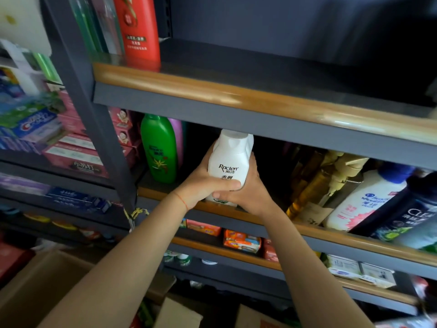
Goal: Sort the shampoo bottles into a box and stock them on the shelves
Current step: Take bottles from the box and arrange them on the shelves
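At the centre of the frame both hands grip a white shampoo bottle (229, 159) standing upright at the front edge of the middle shelf (331, 235). The left hand (201, 185) wraps its lower left side, thumb curled across the label; the right hand (248, 192) clasps the lower right side, fingers bent round it. Together they hide the bottle's base and most of the lower label. Its cap reaches up to the dark underside of the upper shelf (236, 95). Left of it stands a green bottle (160, 150), with a purple one partly hidden behind. At the right edge, gold pump bottles (316, 183) and a leaning white bottle (361, 200) are blurred. A red bottle (139, 29) at the top is cut off by the frame. Cardboard boxes (42, 287) lie at the lower left, blurred.
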